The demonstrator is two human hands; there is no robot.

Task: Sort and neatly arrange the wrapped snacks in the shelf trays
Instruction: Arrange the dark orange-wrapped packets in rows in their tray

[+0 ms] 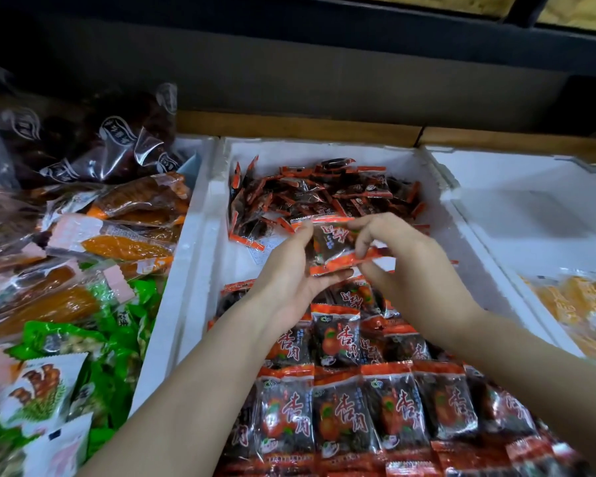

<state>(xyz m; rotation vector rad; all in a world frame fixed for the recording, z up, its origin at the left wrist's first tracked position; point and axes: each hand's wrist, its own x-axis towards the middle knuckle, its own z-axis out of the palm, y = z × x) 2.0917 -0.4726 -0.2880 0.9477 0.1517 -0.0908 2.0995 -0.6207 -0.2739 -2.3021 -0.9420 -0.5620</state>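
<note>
- the left hand (289, 273) cups a small stack of red packets (331, 246) from below and the left, with the thumb along the stack's lower edge and the fingers at its top left corner.
- the right hand (406, 259) pinches the same stack from the right, fingers curled over its top and right end. both hands are narrow, closed on the stack.
- how many packets are in the stack i cannot tell; at least two orange edges show.
- the stack hangs above the bare middle of the white foam tray (200, 235), between the loose heap (324, 194) at the back and the neat rows (341, 407) at the front.
- step in hand, as i judge it: squaring the stack before laying it at the far end of the rows.
- to do it well: tap the edges flush between both palms, turn every printed face the same way as the rows, and keep the grip light so the wrappers do not crease.
- lay it overlapping the last row, tilted like its neighbours, then slide the fingers out sideways so nothing lifts.
- risk: slick film may let a packet slip out and fall back into the heap.
- to the left lie orange packs (117, 242) and green packs (111, 339); the right tray (496, 187) holds yellow packs (578, 304).
</note>
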